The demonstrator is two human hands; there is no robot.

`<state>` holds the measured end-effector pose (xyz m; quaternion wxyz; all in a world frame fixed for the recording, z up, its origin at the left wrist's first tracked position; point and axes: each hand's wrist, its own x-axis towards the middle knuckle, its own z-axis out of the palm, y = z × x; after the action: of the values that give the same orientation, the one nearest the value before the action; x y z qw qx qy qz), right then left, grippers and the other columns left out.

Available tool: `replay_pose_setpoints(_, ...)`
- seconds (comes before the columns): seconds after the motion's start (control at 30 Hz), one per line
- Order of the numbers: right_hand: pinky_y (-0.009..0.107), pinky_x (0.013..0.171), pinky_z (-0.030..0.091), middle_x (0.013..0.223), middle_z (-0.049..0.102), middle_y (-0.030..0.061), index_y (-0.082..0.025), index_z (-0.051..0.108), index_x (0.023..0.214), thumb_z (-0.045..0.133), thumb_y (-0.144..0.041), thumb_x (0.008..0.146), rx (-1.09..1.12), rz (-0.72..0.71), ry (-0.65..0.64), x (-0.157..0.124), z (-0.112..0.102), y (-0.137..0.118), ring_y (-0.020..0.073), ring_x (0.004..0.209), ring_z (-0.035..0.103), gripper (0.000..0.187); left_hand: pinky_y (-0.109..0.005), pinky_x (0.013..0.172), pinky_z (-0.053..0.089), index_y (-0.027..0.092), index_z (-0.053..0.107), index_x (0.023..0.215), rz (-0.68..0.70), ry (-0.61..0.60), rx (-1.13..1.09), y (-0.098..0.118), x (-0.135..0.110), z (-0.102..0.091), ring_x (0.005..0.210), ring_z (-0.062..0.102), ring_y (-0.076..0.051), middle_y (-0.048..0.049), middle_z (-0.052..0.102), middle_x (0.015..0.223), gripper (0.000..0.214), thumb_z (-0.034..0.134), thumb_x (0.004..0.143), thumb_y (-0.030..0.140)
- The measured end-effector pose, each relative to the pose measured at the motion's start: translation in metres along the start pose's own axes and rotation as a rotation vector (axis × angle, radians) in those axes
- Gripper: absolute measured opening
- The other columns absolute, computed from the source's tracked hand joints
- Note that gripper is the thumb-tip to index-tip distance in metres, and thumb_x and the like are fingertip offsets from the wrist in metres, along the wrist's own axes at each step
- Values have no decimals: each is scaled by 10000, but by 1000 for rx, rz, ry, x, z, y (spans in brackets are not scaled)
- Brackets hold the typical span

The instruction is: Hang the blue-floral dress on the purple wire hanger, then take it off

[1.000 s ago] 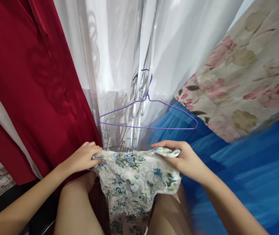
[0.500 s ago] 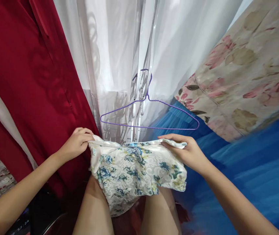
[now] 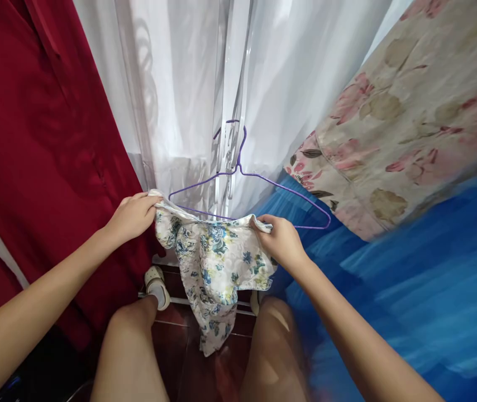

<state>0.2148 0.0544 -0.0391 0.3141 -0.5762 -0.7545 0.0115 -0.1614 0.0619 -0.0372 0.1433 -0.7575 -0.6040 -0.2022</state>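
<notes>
Between my two hands hangs a white garment (image 3: 222, 257) printed with blue and yellow-green flowers, its top edge stretched sideways. My left hand (image 3: 137, 215) pinches the upper left corner of it. At the upper right, my right hand (image 3: 279, 237) grips the same edge between thumb and fingers. Just behind the cloth is a purple hanger (image 3: 282, 185), hung by its hook among white ribbons. The garment's top edge covers part of the hanger's lower bar; I cannot tell whether they touch.
White fabric (image 3: 184, 84) hangs behind the hanger. Red cloth (image 3: 49, 139) is on the left. To the right are a floral cloth (image 3: 383, 151) and a blue gauzy one (image 3: 423, 279). Below, my knees and a pale clog (image 3: 154, 282) show above dark floor tiles (image 3: 173, 340).
Both hands have lifted the garment upward and away from my lap toward the hanger. My right hand has come inward to the left. The garment now overlaps the hanger's lower bar, and the floor shows below.
</notes>
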Motion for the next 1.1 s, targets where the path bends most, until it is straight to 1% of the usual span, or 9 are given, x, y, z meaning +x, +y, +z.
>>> replay_pose_setpoints(0.07,288,620,393,793,763,84,-217,725,836,522,-385,918,-7,5,-12,-3,1,-3,267,775,703,276,-476,1008,444,250,644,1264,-28,-44,-14,-5,-8,11,1272,548,-296,-46,649,1340,421,336,981,297)
replay_pose_setpoints(0.13,291,622,389,780,759,90,-215,723,826,522,-394,917,-9,3,-32,-4,2,-5,270,772,700,284,-456,1030,436,233,629,1269,-34,12,-59,-7,-15,11,1289,534,-288,-63,626,1365,413,332,989,297)
replay_pose_setpoints(0.3,298,600,383,751,747,88,-212,726,800,548,-388,903,83,-36,-64,-9,8,-15,273,750,693,270,-394,1101,373,219,566,1271,110,244,-306,20,-7,-24,1331,495,-243,-63,561,1430,355,334,1005,260)
replay_pose_setpoints(0.47,299,665,474,814,771,68,-189,753,820,568,-366,904,399,-83,-85,-27,4,-16,259,782,708,269,-288,816,472,198,564,1161,59,311,-489,60,22,-37,923,639,-191,-70,670,1142,244,441,981,307)
replay_pose_setpoints(0.6,356,847,528,1123,761,99,-174,729,1194,624,-378,883,556,-71,138,-39,-18,5,278,968,704,386,-219,613,408,189,606,1003,9,446,-609,71,26,-28,674,566,-122,-25,651,937,176,552,924,335)
replay_pose_setpoints(0.7,367,735,541,1039,758,90,-181,524,1456,649,-413,870,455,41,305,-44,-35,21,237,766,677,643,-216,557,354,185,623,865,13,421,-640,71,22,-26,589,498,-107,8,604,777,180,566,909,350)
replay_pose_setpoints(0.9,336,696,516,957,719,99,-153,528,1391,715,-462,817,330,110,526,-41,-46,26,225,749,639,678,-258,559,292,181,511,642,77,404,-528,70,14,-24,547,394,-119,24,417,580,336,520,938,341)
replay_pose_setpoints(1.0,360,718,520,1034,729,128,-153,457,1469,720,-493,812,227,129,406,-35,-51,30,259,780,666,786,-280,576,297,191,416,606,109,394,-458,69,12,-21,549,373,-128,18,371,577,399,484,963,355)
replay_pose_setpoints(1.1,406,762,533,1105,739,152,-136,549,1426,674,-541,839,124,119,236,-32,-63,36,325,859,700,724,-282,637,357,198,482,681,116,381,-434,65,10,-20,616,456,-146,1,470,648,343,475,978,369)
